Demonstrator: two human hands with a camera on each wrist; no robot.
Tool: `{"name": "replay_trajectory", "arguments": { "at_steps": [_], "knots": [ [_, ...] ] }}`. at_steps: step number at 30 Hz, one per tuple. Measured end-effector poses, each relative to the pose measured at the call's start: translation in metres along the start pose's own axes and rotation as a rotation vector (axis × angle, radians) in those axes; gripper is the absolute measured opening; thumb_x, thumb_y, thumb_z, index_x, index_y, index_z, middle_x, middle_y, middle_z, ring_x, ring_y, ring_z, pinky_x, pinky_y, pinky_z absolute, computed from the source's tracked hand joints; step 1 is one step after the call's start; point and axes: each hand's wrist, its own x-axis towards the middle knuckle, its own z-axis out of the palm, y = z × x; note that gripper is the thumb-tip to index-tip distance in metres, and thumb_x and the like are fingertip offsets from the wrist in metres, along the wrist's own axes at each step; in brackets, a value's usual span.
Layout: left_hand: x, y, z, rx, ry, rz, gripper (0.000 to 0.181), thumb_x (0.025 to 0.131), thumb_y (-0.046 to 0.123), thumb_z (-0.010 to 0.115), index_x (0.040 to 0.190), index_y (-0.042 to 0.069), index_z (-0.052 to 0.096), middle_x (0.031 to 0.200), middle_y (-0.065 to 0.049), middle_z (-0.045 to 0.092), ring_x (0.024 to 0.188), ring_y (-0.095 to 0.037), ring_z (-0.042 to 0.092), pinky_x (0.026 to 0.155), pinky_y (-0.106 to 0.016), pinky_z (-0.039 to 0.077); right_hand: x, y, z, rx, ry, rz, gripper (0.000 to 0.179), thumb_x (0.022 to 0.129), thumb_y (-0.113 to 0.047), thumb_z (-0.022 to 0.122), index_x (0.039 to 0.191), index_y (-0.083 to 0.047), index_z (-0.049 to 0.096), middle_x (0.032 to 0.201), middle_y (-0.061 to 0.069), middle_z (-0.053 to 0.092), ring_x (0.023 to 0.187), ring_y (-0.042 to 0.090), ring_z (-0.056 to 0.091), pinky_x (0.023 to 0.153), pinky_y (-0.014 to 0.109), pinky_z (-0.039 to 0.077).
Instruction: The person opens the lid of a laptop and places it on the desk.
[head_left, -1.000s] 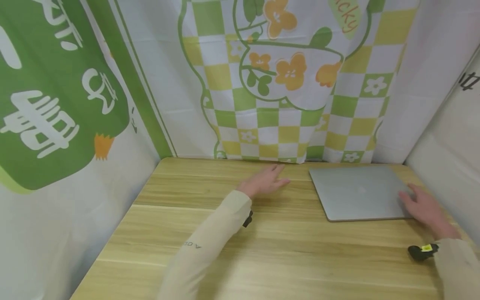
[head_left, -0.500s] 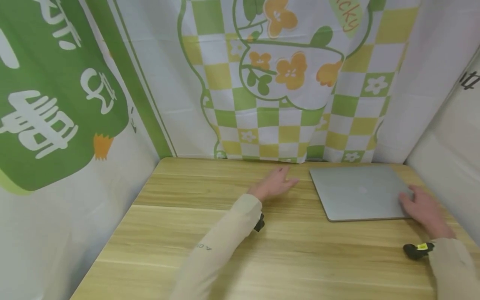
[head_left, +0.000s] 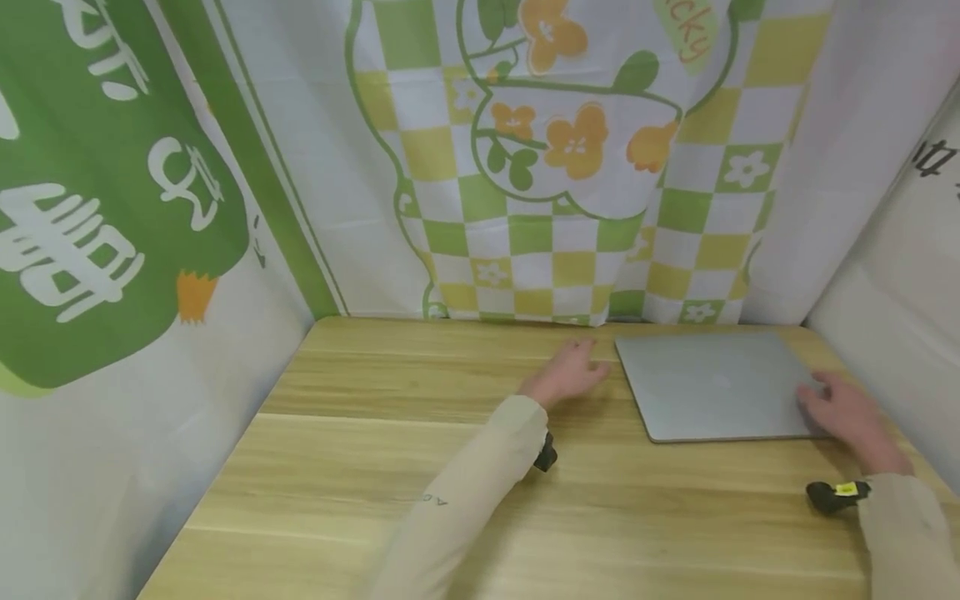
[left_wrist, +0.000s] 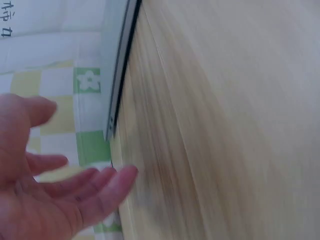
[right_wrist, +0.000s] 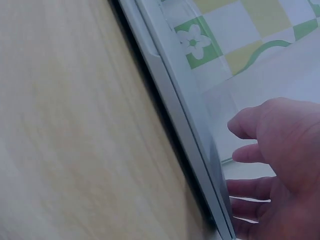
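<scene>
A closed silver laptop (head_left: pixel 712 387) lies flat at the back right of the wooden table (head_left: pixel 360 467). My left hand (head_left: pixel 567 372) hovers just left of the laptop with its fingers loosely spread and nothing in them. In the left wrist view, a gap separates the fingers (left_wrist: pixel 107 197) from the laptop's corner (left_wrist: pixel 117 100). My right hand (head_left: pixel 847 412) is at the laptop's right edge, its thumb near the lid. The right wrist view has that hand's fingers (right_wrist: pixel 250 189) relaxed beside the laptop's side (right_wrist: pixel 185 125); whether they touch it I cannot tell.
A checked green, yellow and white curtain (head_left: pixel 540 250) hangs along the table's back edge. White cloth walls stand at both sides, with a green printed panel (head_left: pixel 150 317) on the left. A small black device (head_left: pixel 832 496) is on my right wrist.
My left hand has moved right, closer to the laptop's left edge. The right hand has barely shifted, and the laptop stays on the same spot of the table.
</scene>
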Motion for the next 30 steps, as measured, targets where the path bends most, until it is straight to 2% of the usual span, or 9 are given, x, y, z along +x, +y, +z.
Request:
{"name": "replay_trajectory", "arguments": {
  "at_steps": [5, 11, 14, 17, 20, 22, 25, 27, 30],
  "knots": [
    [0.001, 0.010, 0.003, -0.066, 0.012, -0.066, 0.068, 0.100, 0.043, 0.050, 0.153, 0.007, 0.030, 0.157, -0.012, 0.038, 0.145, -0.027, 0.036, 0.120, -0.042, 0.032, 0.002, -0.001, -0.003, -0.014, 0.000, -0.028, 0.071, 0.105, -0.042, 0.032, 0.140, 0.019, 0.029, 0.130, 0.049, 0.037, 0.113, 0.063, 0.041, 0.089, 0.070, 0.039],
    [0.003, 0.019, 0.010, -0.114, -0.013, -0.086, 0.070, 0.100, 0.046, 0.050, 0.153, 0.005, 0.030, 0.155, -0.012, 0.041, 0.142, -0.027, 0.041, 0.118, -0.040, 0.037, 0.000, -0.004, -0.006, -0.002, -0.018, -0.021, 0.071, 0.105, -0.041, 0.033, 0.141, 0.020, 0.026, 0.127, 0.048, 0.039, 0.111, 0.061, 0.043, 0.087, 0.068, 0.042],
    [0.004, 0.023, 0.014, -0.107, -0.030, -0.086, 0.068, 0.100, 0.046, 0.051, 0.152, 0.006, 0.034, 0.149, -0.009, 0.049, 0.132, -0.023, 0.052, 0.112, -0.038, 0.044, -0.002, -0.005, -0.009, 0.001, -0.024, -0.020, 0.071, 0.105, -0.040, 0.033, 0.142, 0.020, 0.024, 0.125, 0.048, 0.041, 0.108, 0.060, 0.046, 0.085, 0.067, 0.044],
    [0.007, 0.027, 0.017, -0.081, -0.046, -0.067, 0.061, 0.099, 0.046, 0.051, 0.142, 0.003, 0.046, 0.134, -0.010, 0.062, 0.105, -0.020, 0.064, 0.095, -0.034, 0.054, -0.003, -0.005, -0.012, 0.004, -0.028, -0.018, 0.071, 0.105, -0.039, 0.034, 0.141, 0.020, 0.024, 0.123, 0.048, 0.043, 0.106, 0.060, 0.049, 0.084, 0.064, 0.045],
    [0.009, 0.031, 0.020, -0.051, -0.034, -0.052, 0.057, 0.099, 0.044, 0.052, 0.135, 0.001, 0.051, 0.126, -0.013, 0.065, 0.090, -0.018, 0.063, 0.085, -0.032, 0.056, -0.004, -0.006, -0.014, 0.005, -0.044, -0.011, 0.071, 0.105, -0.040, 0.033, 0.142, 0.020, 0.023, 0.124, 0.049, 0.044, 0.107, 0.060, 0.049, 0.084, 0.063, 0.046],
    [0.011, 0.032, 0.022, -0.074, -0.031, -0.066, 0.056, 0.099, 0.042, 0.054, 0.135, -0.001, 0.052, 0.118, -0.014, 0.067, 0.077, -0.019, 0.063, 0.075, -0.032, 0.057, -0.004, -0.005, -0.014, 0.003, -0.051, -0.009, 0.072, 0.105, -0.041, 0.032, 0.142, 0.020, 0.023, 0.125, 0.049, 0.043, 0.108, 0.060, 0.049, 0.085, 0.064, 0.046],
    [0.013, 0.035, 0.025, -0.087, -0.023, -0.101, 0.052, 0.098, 0.042, 0.055, 0.128, 0.000, 0.058, 0.104, -0.013, 0.072, 0.062, -0.014, 0.060, 0.059, -0.026, 0.054, -0.004, -0.003, -0.014, 0.005, -0.058, -0.005, 0.073, 0.105, -0.042, 0.032, 0.141, 0.021, 0.023, 0.125, 0.050, 0.043, 0.109, 0.060, 0.049, 0.086, 0.064, 0.045],
    [0.014, 0.035, 0.029, -0.131, -0.024, -0.116, 0.046, 0.098, 0.039, 0.057, 0.124, 0.001, 0.058, 0.086, -0.011, 0.070, 0.048, -0.016, 0.057, 0.044, -0.026, 0.048, -0.003, 0.000, -0.013, 0.019, -0.062, 0.000, 0.073, 0.105, -0.041, 0.032, 0.140, 0.023, 0.023, 0.126, 0.050, 0.042, 0.109, 0.061, 0.048, 0.086, 0.064, 0.045],
    [0.017, 0.037, 0.033, -0.163, -0.009, -0.133, 0.045, 0.097, 0.037, 0.058, 0.129, 0.005, 0.054, 0.079, -0.009, 0.067, 0.045, -0.016, 0.059, 0.039, -0.025, 0.046, -0.004, 0.003, -0.012, 0.036, -0.075, 0.016, 0.075, 0.105, -0.042, 0.031, 0.139, 0.024, 0.023, 0.127, 0.051, 0.040, 0.111, 0.061, 0.047, 0.087, 0.064, 0.045]
  ]
}}
